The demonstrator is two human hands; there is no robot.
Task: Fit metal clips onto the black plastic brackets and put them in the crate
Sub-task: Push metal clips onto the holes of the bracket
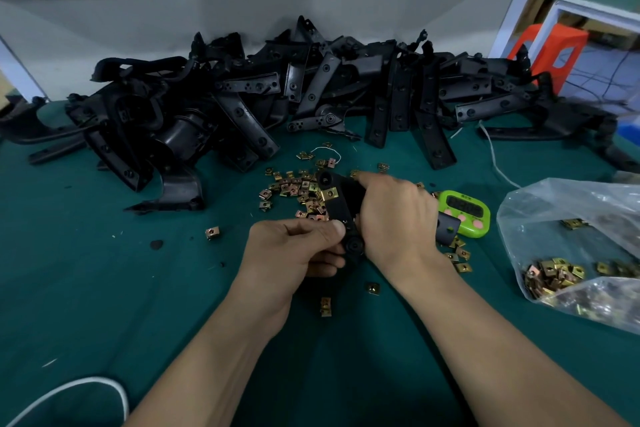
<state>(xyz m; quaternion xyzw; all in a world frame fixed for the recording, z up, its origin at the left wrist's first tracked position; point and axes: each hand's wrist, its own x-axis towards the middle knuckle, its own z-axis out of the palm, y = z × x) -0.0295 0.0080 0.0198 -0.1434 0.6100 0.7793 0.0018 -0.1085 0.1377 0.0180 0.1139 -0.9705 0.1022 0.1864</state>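
Green all over, the worktop (104,288) carries a white cable (69,388) looping at its near left corner. Toward the middle, both hands meet on one black bracket (341,204). The left hand (291,246) has its grip closed on the bracket's near end, thumb and forefinger pinched against it; whether anything sits between them I cannot tell. The right hand (394,215) comes in from the right, its grip clamped round the bracket's body, forefinger stretched toward the far end. One brass-coloured clip (329,193) is seated on the bracket's left edge.

Loose clips (294,187) lie scattered under and just beyond the hands, with a few strays nearer. Just right of the right hand lies a green timer (464,211), and by the right edge a clear bag (571,246) holds more clips. Along the far edge sprawls a heap (277,97) of black brackets. Past the far right corner stands an orange stool (550,48).
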